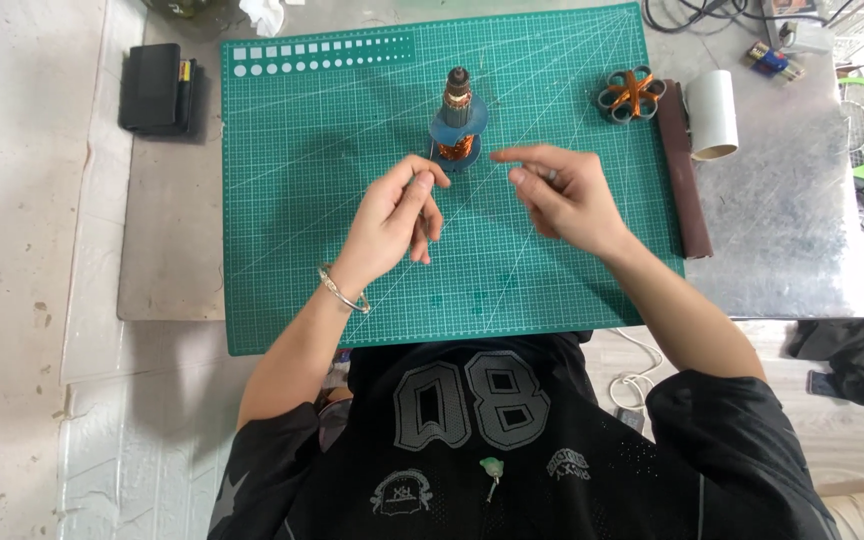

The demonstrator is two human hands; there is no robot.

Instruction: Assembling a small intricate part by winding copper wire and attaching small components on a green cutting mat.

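Hovering empty, loosely curled, left hand point(392, 215) and right hand point(562, 195) flank a copper-wound armature point(457, 125) (upright) on gridded mat point(352, 290).

Both forearms reach forward and angle inward, hands near each other but apart. Left hand point(397, 215): fingers curled loosely, thumb and index tips pinched together, palm turned right, bangle at the wrist. Right hand point(557, 190): index finger extended pointing left, other fingers curled under, nothing visibly held. Wrists roughly level, sleeves end above the elbows.

Both hands, left point(392, 215), right point(562, 195), empty, hover near upright motor armature point(457, 120) on green cutting mat point(292, 180).
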